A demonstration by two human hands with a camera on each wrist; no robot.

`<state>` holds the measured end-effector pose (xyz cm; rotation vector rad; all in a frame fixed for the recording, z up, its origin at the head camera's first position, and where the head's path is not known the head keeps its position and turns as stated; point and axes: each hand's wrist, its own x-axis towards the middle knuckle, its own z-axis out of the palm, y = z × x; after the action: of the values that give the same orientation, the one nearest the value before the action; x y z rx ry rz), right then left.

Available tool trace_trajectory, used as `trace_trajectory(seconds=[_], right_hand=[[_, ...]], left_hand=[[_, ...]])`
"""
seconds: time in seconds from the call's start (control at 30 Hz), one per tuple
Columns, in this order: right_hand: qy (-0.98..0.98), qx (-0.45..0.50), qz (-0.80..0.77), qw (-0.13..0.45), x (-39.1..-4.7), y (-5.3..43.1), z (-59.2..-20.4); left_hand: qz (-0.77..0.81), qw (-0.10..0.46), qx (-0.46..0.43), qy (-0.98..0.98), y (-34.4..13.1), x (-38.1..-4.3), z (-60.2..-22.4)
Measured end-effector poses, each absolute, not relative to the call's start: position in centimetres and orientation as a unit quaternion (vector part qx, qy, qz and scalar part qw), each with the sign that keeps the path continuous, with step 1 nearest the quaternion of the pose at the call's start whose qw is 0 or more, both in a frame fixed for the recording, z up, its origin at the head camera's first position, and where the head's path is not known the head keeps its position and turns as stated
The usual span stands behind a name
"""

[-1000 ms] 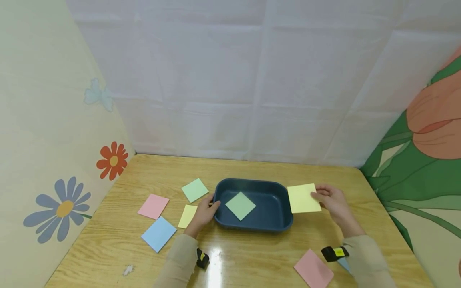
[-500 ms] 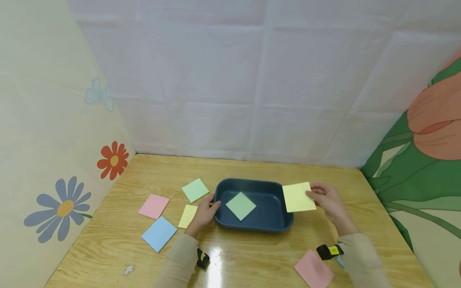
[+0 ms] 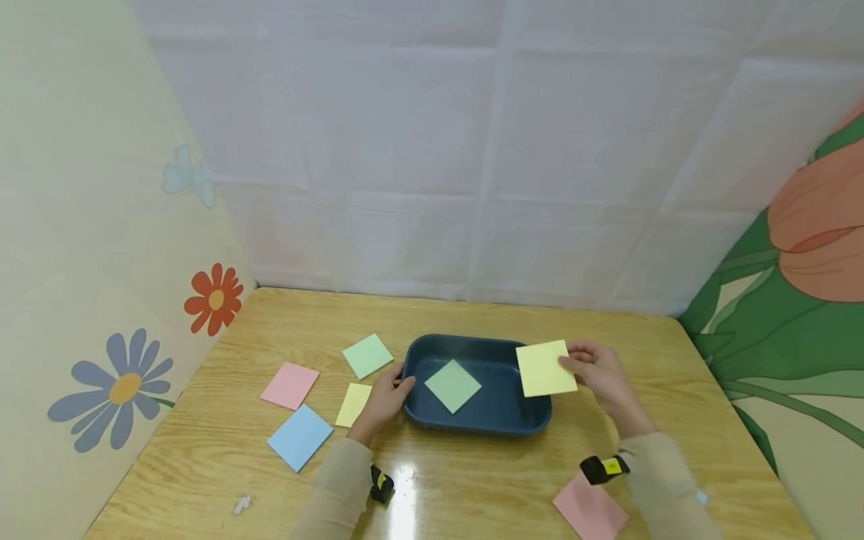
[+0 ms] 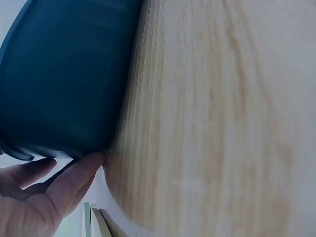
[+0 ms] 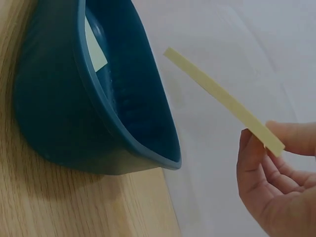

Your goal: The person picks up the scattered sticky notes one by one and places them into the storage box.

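A dark blue rectangular plastic basin (image 3: 496,409) stands on the table, with a light green sticky note pad (image 3: 453,386) lying inside its left half. My left hand (image 3: 383,400) grips the basin's left end, thumb over the rim; in the left wrist view its fingers (image 4: 79,180) reach under the end. Between thumb and fingers my right hand (image 3: 603,375) pinches a yellow sticky note pad (image 3: 545,367) by its right edge. Seen from the right wrist, this pad is a thin block (image 5: 222,98) held above the rim, apart from the basin.
Left of the basin lie a green pad (image 3: 367,355), a pink pad (image 3: 290,385), a blue pad (image 3: 300,437) and another yellow pad (image 3: 352,403), partly behind the left hand. A second pink pad (image 3: 589,508) lies at front right. A blue piece (image 3: 702,497) peeks out beside the right sleeve.
My right hand has moved left with the yellow pad, from beside the basin's right end to over it. The left hand and the basin have stayed in place.
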<state>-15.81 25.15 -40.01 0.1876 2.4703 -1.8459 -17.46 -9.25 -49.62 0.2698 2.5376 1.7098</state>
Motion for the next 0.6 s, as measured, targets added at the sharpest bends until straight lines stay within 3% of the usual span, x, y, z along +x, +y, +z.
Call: trace_trajectory(seconds=[0.6], right_hand=[[0.794,0.053,-0.603,0.042,-16.4,23.7,-40.8]], left_hand=[[0.562,0.040,0.083,0.822,-9.2,-17.4,-49.4]])
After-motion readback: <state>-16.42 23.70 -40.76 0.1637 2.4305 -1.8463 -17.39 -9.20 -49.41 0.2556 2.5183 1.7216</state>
